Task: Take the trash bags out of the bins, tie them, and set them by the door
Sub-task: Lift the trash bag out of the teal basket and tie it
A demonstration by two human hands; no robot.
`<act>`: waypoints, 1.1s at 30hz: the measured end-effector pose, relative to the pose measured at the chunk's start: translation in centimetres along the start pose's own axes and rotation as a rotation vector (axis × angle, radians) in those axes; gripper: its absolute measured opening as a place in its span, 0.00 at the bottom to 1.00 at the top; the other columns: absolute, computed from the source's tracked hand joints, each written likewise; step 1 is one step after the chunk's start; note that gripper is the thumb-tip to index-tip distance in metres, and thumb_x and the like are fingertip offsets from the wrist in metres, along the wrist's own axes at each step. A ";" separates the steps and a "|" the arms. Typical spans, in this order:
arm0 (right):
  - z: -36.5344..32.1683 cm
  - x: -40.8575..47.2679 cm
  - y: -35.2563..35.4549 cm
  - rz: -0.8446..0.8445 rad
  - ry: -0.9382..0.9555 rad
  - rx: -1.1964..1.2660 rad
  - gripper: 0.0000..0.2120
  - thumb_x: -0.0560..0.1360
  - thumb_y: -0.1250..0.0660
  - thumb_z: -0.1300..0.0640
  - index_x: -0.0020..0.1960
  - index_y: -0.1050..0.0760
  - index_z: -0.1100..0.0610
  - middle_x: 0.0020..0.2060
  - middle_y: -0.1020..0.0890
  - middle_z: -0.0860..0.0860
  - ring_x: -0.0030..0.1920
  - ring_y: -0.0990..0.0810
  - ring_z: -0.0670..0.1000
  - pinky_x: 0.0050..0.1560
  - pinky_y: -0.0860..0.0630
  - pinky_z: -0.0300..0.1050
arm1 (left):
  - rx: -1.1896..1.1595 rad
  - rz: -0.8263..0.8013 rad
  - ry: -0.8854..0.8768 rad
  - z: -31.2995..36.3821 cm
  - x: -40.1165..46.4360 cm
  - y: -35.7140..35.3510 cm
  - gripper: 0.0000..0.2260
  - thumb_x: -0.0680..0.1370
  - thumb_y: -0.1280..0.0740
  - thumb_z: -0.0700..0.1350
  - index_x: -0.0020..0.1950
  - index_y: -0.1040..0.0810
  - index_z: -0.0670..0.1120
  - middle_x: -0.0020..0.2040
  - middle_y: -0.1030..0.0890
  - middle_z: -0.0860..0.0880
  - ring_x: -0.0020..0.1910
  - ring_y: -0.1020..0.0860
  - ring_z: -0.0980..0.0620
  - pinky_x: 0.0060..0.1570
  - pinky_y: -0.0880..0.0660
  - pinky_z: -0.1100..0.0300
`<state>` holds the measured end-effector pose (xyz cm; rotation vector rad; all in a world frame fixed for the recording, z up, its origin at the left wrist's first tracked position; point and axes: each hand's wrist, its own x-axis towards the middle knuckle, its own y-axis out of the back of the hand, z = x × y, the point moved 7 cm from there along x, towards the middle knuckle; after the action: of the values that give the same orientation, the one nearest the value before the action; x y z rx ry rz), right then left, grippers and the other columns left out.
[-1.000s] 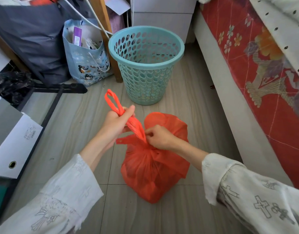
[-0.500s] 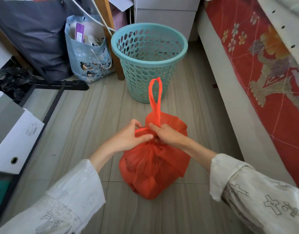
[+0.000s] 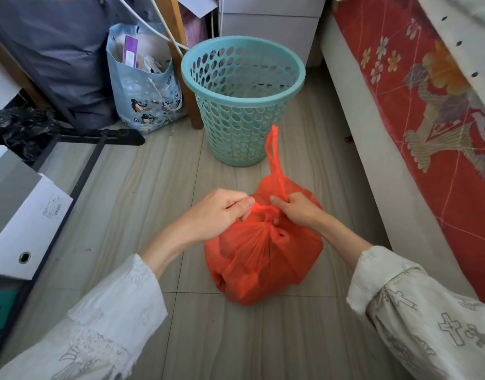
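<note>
Red trash bag (image 3: 263, 256) on floor just before emptied teal bin (image 3: 242, 100). Left hand (image 3: 219, 212) pinches one handle strip, right hand (image 3: 297, 209) grips other handle (image 3: 274, 160). Pull ends apart evenly, low, cinching knot without tearing film.

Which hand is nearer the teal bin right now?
Right, narrowly. The right hand grips the red bag's handle just below the teal bin. The left hand pinches the knot further left, slightly further off.
</note>
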<state>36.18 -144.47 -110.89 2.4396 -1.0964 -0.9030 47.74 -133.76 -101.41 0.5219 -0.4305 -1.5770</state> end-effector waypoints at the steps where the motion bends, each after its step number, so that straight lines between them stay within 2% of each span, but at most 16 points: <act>1: -0.2 0.3 0.3 0.030 0.011 0.012 0.18 0.79 0.42 0.53 0.32 0.26 0.53 0.14 0.25 0.42 0.19 0.27 0.36 0.27 0.32 0.30 | -0.007 -0.003 -0.025 0.4 0.0 -0.1 0.16 0.77 0.44 0.51 0.29 0.33 0.51 0.23 0.32 0.54 0.23 0.34 0.61 0.29 0.39 0.70; 4: -1.2 0.7 1.3 0.098 0.060 0.075 0.19 0.80 0.43 0.55 0.31 0.28 0.53 0.13 0.26 0.43 0.17 0.29 0.37 0.25 0.34 0.28 | -0.050 -0.030 -0.075 1.0 0.2 -0.4 0.15 0.76 0.44 0.52 0.30 0.31 0.50 0.28 0.32 0.51 0.25 0.35 0.60 0.30 0.39 0.69; 7: -1.3 0.2 1.3 0.092 0.077 0.208 0.19 0.80 0.43 0.56 0.32 0.27 0.55 0.13 0.28 0.46 0.17 0.30 0.39 0.24 0.35 0.27 | -0.043 -0.103 -0.117 1.0 0.1 -1.1 0.14 0.75 0.42 0.51 0.33 0.25 0.47 0.33 0.29 0.50 0.31 0.31 0.59 0.37 0.36 0.69; 9: -0.9 -0.3 0.8 0.043 0.075 0.287 0.18 0.80 0.43 0.54 0.33 0.26 0.54 0.17 0.27 0.46 0.20 0.30 0.39 0.26 0.34 0.27 | 0.005 -0.167 -0.118 0.6 -0.1 -1.8 0.13 0.74 0.41 0.53 0.33 0.23 0.52 0.39 0.27 0.51 0.37 0.29 0.60 0.43 0.36 0.69; 11: -0.5 -0.6 0.1 -0.027 0.057 0.350 0.17 0.79 0.42 0.52 0.33 0.26 0.54 0.24 0.26 0.48 0.23 0.29 0.40 0.28 0.34 0.31 | 0.090 -0.265 -0.103 0.0 -0.3 -2.9 0.12 0.73 0.40 0.57 0.36 0.21 0.55 0.44 0.29 0.56 0.46 0.30 0.60 0.51 0.37 0.69; 13: -0.3 -1.0 -0.5 -0.112 0.034 0.408 0.16 0.79 0.41 0.52 0.35 0.26 0.54 0.25 0.25 0.46 0.24 0.29 0.40 0.31 0.37 0.35 | 0.142 -0.362 -0.063 -0.9 -0.4 -3.9 0.14 0.72 0.41 0.58 0.39 0.20 0.53 0.48 0.29 0.57 0.53 0.31 0.56 0.58 0.39 0.66; 14: -0.2 -1.1 -0.9 -0.153 0.022 0.445 0.14 0.78 0.40 0.52 0.35 0.26 0.54 0.24 0.25 0.44 0.24 0.29 0.40 0.32 0.38 0.37 | 0.118 -0.379 -0.030 -1.3 -0.5 -3.9 0.14 0.72 0.42 0.59 0.38 0.21 0.54 0.49 0.28 0.56 0.54 0.30 0.56 0.59 0.38 0.65; 16: 0.1 -1.5 -1.3 -0.214 0.000 0.509 0.13 0.78 0.39 0.53 0.35 0.27 0.54 0.23 0.25 0.44 0.25 0.29 0.42 0.33 0.38 0.38 | -0.110 -0.303 0.056 -1.7 -0.2 -2.9 0.17 0.74 0.45 0.61 0.33 0.23 0.56 0.48 0.24 0.55 0.48 0.27 0.62 0.56 0.35 0.68; 18: 0.2 -1.9 -1.6 -0.250 -0.001 0.549 0.13 0.77 0.39 0.55 0.34 0.27 0.54 0.25 0.26 0.46 0.29 0.31 0.45 0.34 0.39 0.40 | -0.327 -0.089 0.131 -3.3 0.4 -1.3 0.19 0.79 0.46 0.56 0.35 0.22 0.53 0.46 0.20 0.52 0.42 0.24 0.66 0.47 0.31 0.73; 20: -0.1 -2.2 -1.8 -0.289 0.021 0.578 0.13 0.77 0.38 0.58 0.33 0.27 0.55 0.26 0.26 0.47 0.30 0.31 0.46 0.35 0.38 0.41 | -0.246 0.088 0.113 -4.7 0.8 -0.7 0.12 0.79 0.43 0.43 0.42 0.21 0.46 0.47 0.19 0.49 0.41 0.24 0.70 0.45 0.31 0.76; 21: -0.4 -2.4 -1.9 -0.313 0.034 0.589 0.13 0.77 0.39 0.59 0.34 0.27 0.55 0.26 0.25 0.46 0.29 0.30 0.44 0.35 0.37 0.40 | -0.191 0.116 0.094 -5.1 0.8 -1.0 0.08 0.78 0.40 0.38 0.46 0.22 0.44 0.48 0.20 0.49 0.42 0.25 0.72 0.45 0.32 0.77; 23: -1.2 -2.8 -2.0 -0.353 0.058 0.610 0.10 0.76 0.39 0.62 0.36 0.27 0.57 0.26 0.23 0.45 0.28 0.28 0.42 0.36 0.34 0.38 | -0.133 0.104 0.062 -5.8 0.9 -2.3 0.07 0.75 0.36 0.35 0.50 0.22 0.41 0.49 0.21 0.49 0.43 0.27 0.76 0.45 0.35 0.79; 25: -2.0 -3.1 -2.0 -0.382 0.082 0.617 0.08 0.75 0.38 0.62 0.38 0.26 0.58 0.27 0.21 0.46 0.30 0.25 0.42 0.37 0.31 0.36 | -0.091 0.104 0.003 -5.9 1.1 -3.1 0.07 0.73 0.33 0.39 0.51 0.22 0.43 0.49 0.21 0.50 0.46 0.27 0.74 0.48 0.35 0.79; 28: -2.8 -3.2 -2.0 -0.412 0.103 0.635 0.04 0.69 0.34 0.59 0.41 0.25 0.60 0.30 0.20 0.48 0.34 0.24 0.46 0.43 0.29 0.39 | -0.024 0.195 -0.077 -5.4 1.3 -2.7 0.16 0.68 0.33 0.54 0.51 0.20 0.48 0.47 0.23 0.54 0.49 0.27 0.64 0.56 0.32 0.69; 30: -3.3 -3.3 -2.1 -0.429 0.105 0.643 0.02 0.72 0.36 0.62 0.42 0.25 0.60 0.31 0.19 0.48 0.35 0.22 0.44 0.44 0.26 0.37 | -0.017 0.240 -0.063 -5.2 1.3 -2.4 0.20 0.66 0.34 0.57 0.52 0.20 0.47 0.45 0.26 0.59 0.48 0.27 0.61 0.55 0.31 0.67; 33: -3.9 -3.4 -2.1 -0.438 0.143 0.639 0.01 0.71 0.35 0.62 0.41 0.26 0.59 0.31 0.21 0.47 0.35 0.24 0.44 0.44 0.28 0.38 | -0.004 0.273 -0.044 -4.8 1.2 -2.0 0.18 0.66 0.35 0.58 0.47 0.18 0.48 0.41 0.27 0.60 0.45 0.25 0.59 0.51 0.28 0.62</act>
<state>38.24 -140.44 -107.62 3.3015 -0.9091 -0.5141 48.75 -134.61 -106.61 0.4069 -0.5094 -1.3278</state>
